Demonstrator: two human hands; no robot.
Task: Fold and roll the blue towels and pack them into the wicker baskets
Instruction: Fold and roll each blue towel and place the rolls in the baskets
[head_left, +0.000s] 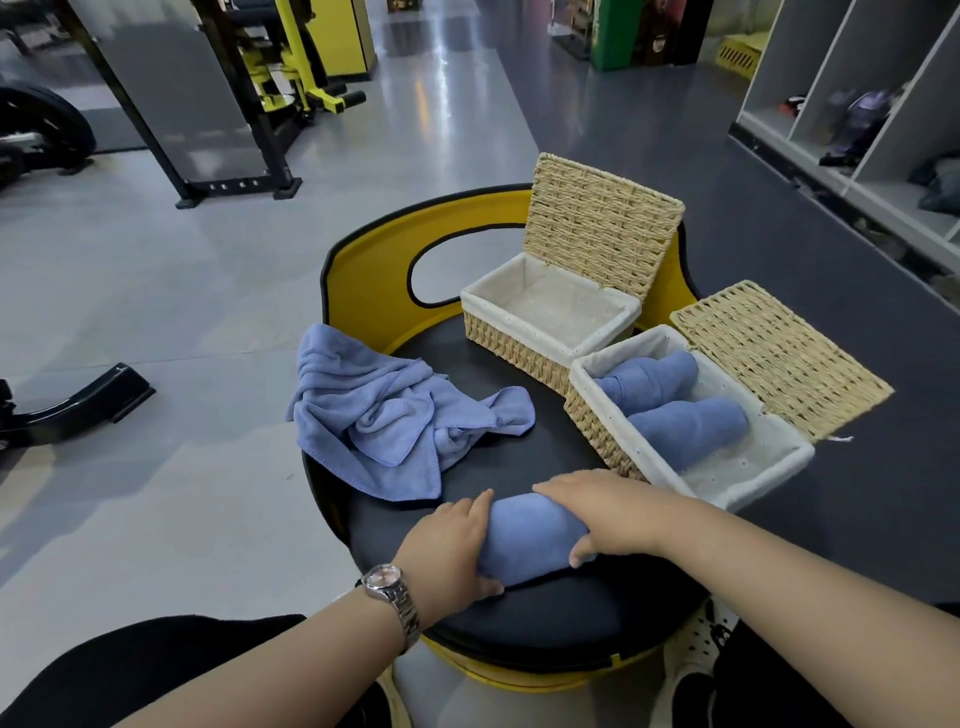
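Observation:
A rolled blue towel (530, 535) lies on the black round seat (545, 618) close to me. My left hand (452, 545) grips its left end and my right hand (608, 512) wraps over its right end. A heap of loose blue towels (384, 415) lies at the seat's left edge. The near wicker basket (592, 421), lid open, holds two rolled blue towels (670, 402) in its far half. Behind it stands the far wicker basket (514, 345), its lid upright, showing only white lining.
The seat has a yellow backrest (363, 275) behind the baskets. Yellow and black gym machines (270, 67) stand on the grey floor at the back left. Grey shelving (857, 104) runs along the right. My knees sit below the seat.

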